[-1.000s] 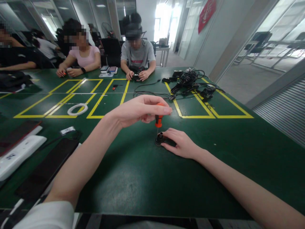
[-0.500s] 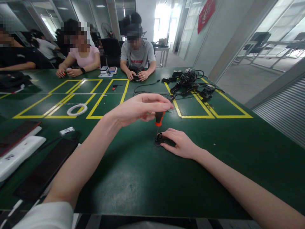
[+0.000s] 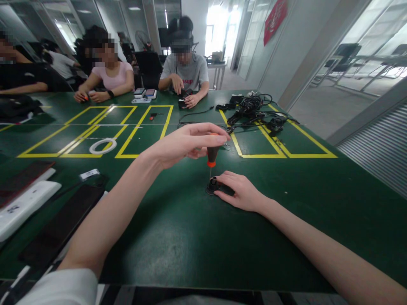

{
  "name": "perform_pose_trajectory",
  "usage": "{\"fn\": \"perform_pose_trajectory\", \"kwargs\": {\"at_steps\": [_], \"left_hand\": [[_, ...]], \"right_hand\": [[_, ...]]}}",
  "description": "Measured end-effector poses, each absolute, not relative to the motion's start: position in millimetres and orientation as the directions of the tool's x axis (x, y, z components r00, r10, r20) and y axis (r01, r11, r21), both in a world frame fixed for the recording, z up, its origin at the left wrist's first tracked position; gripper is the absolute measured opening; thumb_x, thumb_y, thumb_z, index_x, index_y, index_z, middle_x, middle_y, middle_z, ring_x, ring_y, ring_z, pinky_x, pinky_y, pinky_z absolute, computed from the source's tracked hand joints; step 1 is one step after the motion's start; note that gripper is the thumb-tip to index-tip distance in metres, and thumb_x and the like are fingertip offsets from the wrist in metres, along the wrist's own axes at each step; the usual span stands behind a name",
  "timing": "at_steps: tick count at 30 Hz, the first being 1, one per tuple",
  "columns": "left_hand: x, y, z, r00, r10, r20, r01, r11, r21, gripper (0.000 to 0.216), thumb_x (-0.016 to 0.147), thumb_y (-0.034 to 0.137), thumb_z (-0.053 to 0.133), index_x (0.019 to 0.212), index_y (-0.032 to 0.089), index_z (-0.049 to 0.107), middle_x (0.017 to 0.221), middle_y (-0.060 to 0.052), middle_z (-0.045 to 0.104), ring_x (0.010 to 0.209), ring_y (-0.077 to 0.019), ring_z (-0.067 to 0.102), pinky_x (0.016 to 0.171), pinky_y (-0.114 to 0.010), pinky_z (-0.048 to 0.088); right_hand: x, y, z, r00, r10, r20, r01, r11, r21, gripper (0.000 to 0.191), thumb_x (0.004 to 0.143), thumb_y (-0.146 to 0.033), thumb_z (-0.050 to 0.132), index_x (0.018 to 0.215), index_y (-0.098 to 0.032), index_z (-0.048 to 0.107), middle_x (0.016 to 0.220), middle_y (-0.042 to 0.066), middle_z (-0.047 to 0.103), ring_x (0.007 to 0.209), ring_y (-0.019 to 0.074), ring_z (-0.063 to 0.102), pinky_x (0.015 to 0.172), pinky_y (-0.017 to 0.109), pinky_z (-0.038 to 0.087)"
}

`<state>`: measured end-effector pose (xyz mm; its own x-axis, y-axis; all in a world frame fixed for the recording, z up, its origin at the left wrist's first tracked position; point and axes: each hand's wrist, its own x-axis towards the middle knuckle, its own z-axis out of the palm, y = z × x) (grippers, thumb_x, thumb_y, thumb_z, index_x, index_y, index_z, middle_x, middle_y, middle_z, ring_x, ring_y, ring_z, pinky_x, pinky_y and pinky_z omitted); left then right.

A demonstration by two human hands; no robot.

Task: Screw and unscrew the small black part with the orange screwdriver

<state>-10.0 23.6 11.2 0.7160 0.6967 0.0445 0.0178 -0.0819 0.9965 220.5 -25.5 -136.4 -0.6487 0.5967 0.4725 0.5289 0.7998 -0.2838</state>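
Observation:
My left hand [image 3: 193, 142] is closed around the top of a screwdriver [image 3: 212, 157] with a black and orange handle. The screwdriver stands nearly upright, its thin shaft running down to a small round black part [image 3: 210, 187] on the table. That part has a flat base and a short hollow post; I cannot make out exactly where the tip sits on it. My right hand [image 3: 240, 190] lies low on the table from the right, thumb and fingers pinching the part's right side.
On the green table [image 3: 178, 237], a white tape roll [image 3: 103, 146] lies left, beyond a black phone [image 3: 63, 224] and a white power strip [image 3: 28, 207]. Tangled black cables [image 3: 251, 106] lie at the back right. Across the table, a person in grey [image 3: 184, 72] handles a black device.
The screwdriver handle has turned slightly in my left hand, showing less orange. My right hand and the black part have stayed put. The person opposite has raised one hand over their device.

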Motion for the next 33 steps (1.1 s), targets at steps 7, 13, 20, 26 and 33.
{"fn": "perform_pose_trajectory", "kwargs": {"at_steps": [7, 13, 20, 26, 33], "left_hand": [[-13.1, 30.1, 9.0, 0.815, 0.579, -0.01, 0.001, 0.016, 1.0, 0.035, 0.088, 0.045, 0.076, 0.092, 0.014, 0.061, 0.096, -0.01, 0.077, 0.058, -0.0091, 0.064, 0.05, -0.02, 0.047], [-13.2, 28.9, 10.7, 0.816, 0.577, -0.041, -0.014, 0.09, 0.996, 0.031, 0.084, 0.035, 0.079, 0.104, 0.014, 0.067, 0.089, -0.006, 0.075, 0.055, -0.0072, 0.057, 0.046, -0.018, 0.042], [-13.7, 26.0, 11.9, 0.793, 0.609, -0.025, -0.008, 0.052, 0.999, 0.025, 0.082, 0.034, 0.084, 0.089, 0.013, 0.071, 0.074, 0.0, 0.066, 0.051, -0.004, 0.051, 0.043, -0.015, 0.038], [-14.7, 30.1, 9.3, 0.828, 0.561, -0.017, -0.035, 0.082, 0.996, 0.029, 0.084, 0.037, 0.08, 0.093, 0.014, 0.064, 0.096, -0.009, 0.077, 0.057, -0.0099, 0.064, 0.051, -0.021, 0.052], [-13.7, 21.8, 14.1, 0.764, 0.645, -0.005, -0.001, 0.01, 1.0, 0.025, 0.08, 0.031, 0.086, 0.096, 0.015, 0.075, 0.075, 0.0, 0.065, 0.052, -0.003, 0.047, 0.044, -0.015, 0.034]], "right_hand": [[220.4, -25.1, -137.4, -0.647, 0.593, 0.48, 0.518, 0.803, -0.294, 0.019, 0.103, -0.031, 0.057, 0.114, -0.017, 0.062, 0.095, 0.012, 0.075, 0.084, 0.0239, 0.069, 0.072, 0.036, 0.058], [220.9, -24.7, -138.0, -0.643, 0.61, 0.462, 0.525, 0.791, -0.315, 0.02, 0.102, -0.03, 0.058, 0.115, -0.017, 0.064, 0.097, 0.012, 0.076, 0.086, 0.0247, 0.07, 0.074, 0.037, 0.058], [219.8, -24.6, -136.9, -0.643, 0.608, 0.464, 0.525, 0.792, -0.311, 0.019, 0.102, -0.03, 0.058, 0.115, -0.017, 0.064, 0.097, 0.012, 0.075, 0.085, 0.0247, 0.069, 0.073, 0.037, 0.058], [219.9, -23.9, -138.4, -0.642, 0.609, 0.466, 0.528, 0.792, -0.307, 0.019, 0.101, -0.03, 0.059, 0.115, -0.018, 0.064, 0.096, 0.011, 0.075, 0.085, 0.0238, 0.069, 0.073, 0.036, 0.057], [219.5, -23.8, -138.4, -0.641, 0.609, 0.468, 0.527, 0.792, -0.309, 0.018, 0.101, -0.029, 0.059, 0.114, -0.017, 0.064, 0.096, 0.012, 0.075, 0.085, 0.0242, 0.069, 0.073, 0.036, 0.057]]}}
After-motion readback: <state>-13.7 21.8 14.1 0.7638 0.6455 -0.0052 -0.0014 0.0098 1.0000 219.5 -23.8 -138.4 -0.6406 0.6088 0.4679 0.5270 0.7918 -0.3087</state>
